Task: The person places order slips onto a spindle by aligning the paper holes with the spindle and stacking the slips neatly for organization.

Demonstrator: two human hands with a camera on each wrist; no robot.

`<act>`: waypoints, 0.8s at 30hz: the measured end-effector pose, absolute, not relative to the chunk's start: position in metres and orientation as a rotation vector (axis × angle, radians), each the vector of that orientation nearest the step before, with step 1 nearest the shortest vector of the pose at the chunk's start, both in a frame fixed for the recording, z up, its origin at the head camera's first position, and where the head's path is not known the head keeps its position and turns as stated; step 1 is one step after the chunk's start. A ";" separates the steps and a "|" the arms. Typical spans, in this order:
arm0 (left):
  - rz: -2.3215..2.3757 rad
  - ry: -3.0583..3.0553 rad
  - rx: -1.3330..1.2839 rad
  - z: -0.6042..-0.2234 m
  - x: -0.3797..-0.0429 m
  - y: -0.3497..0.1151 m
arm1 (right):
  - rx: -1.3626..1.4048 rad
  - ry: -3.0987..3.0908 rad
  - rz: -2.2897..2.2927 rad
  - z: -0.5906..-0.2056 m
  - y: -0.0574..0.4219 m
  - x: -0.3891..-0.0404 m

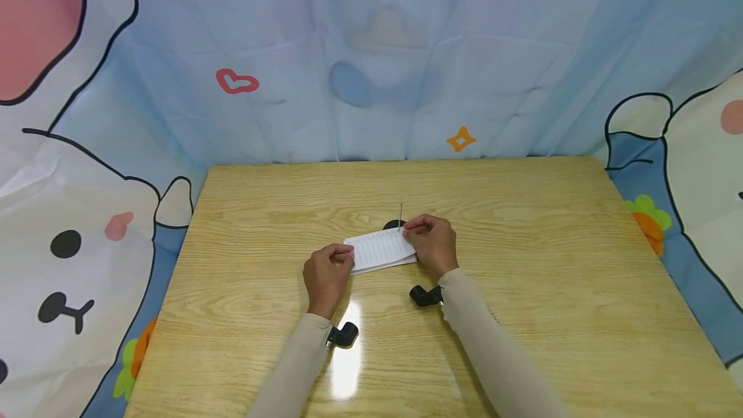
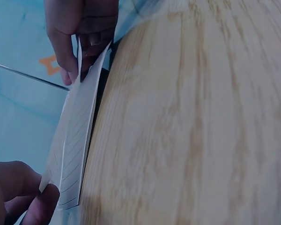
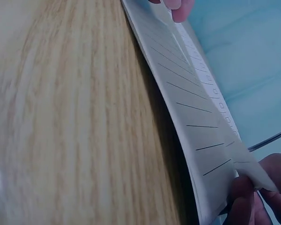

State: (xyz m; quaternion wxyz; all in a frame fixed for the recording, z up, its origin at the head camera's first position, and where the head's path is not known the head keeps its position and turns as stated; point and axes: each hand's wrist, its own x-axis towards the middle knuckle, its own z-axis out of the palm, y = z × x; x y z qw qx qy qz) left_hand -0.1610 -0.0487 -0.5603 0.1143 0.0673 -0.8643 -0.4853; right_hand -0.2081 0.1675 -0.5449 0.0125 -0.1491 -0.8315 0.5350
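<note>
Both hands hold a white lined notepad (image 1: 380,251) above the middle of the table. My left hand (image 1: 327,281) pinches its left end between thumb and fingers. At the other end, my right hand (image 1: 434,245) pinches a corner of the upper paper. In the right wrist view, that upper paper (image 3: 246,164) bends away from the lined sheet beneath. A thin metal rod (image 1: 400,215) stands upright behind the pad, close to the right fingertips. Its lower part is hidden, so I cannot tell whether it touches the paper. A black round base (image 1: 392,224) shows partly behind the pad.
The wooden table (image 1: 261,211) reaches back to a blue cloth curtain (image 1: 278,121) with cartoon prints. Black wrist cameras sit on the left wrist (image 1: 344,335) and the right wrist (image 1: 426,296). Light glares off the tabletop between the forearms.
</note>
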 end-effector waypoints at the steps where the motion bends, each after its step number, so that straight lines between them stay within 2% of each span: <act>1: -1.403 -2.540 0.197 -0.560 -0.161 -0.048 | -0.467 -2.602 1.645 -0.545 0.167 -0.208; 24: -1.248 -2.605 0.174 -0.563 -0.163 -0.048 | -0.386 -2.727 1.346 -0.546 0.165 -0.208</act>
